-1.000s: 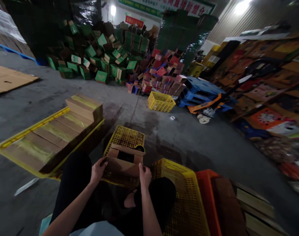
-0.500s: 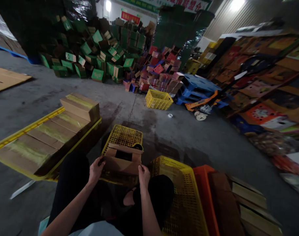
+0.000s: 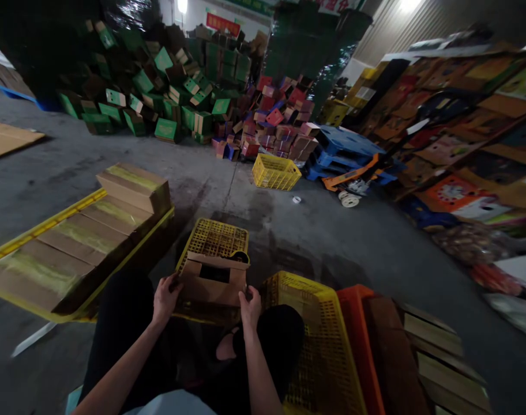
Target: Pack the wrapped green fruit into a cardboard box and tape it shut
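Everything has shifted left in view. Left hand [image 3: 164, 301] and right hand [image 3: 250, 309], nearly closed, grasp the open carton [image 3: 211, 291] between them, over a yellow crate [image 3: 217, 234]; a yellow basket [image 3: 326, 340] stands right of the grip, taped boxes [image 3: 78, 234] left.

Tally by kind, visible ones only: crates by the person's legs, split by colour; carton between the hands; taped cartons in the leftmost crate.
Yellow crates: 3
Orange crate: 1
Open carton: 1
Taped cartons: 4
Total: 9
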{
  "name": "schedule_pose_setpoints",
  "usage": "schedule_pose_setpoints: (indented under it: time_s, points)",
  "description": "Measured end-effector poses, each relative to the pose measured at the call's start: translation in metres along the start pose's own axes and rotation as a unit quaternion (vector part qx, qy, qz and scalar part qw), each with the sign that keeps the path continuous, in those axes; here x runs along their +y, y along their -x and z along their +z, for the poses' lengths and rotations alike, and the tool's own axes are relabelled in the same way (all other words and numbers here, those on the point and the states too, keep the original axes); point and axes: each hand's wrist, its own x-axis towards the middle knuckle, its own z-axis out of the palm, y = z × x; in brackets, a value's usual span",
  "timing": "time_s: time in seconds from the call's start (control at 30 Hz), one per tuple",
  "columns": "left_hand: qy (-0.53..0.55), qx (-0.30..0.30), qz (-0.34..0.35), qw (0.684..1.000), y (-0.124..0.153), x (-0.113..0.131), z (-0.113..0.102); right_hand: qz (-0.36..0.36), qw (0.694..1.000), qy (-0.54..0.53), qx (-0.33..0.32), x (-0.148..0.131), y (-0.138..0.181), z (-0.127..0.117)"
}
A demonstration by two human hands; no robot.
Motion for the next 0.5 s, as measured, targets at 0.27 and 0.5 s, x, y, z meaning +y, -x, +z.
schedule_pose_setpoints:
  time_s: [0.27,0.5]
  points:
    - [-0.009,-0.067,-0.065,0.996,-0.011,0.001,-0.006,0.027,0.996,0.011,-0.080,0.000,-0.009,-0.006]
    - [0.008,-0.090,-0.086,0.992,-0.019,0.011,0.005,-0.005,0.994,0.053,-0.094,-0.015,-0.010,-0.015]
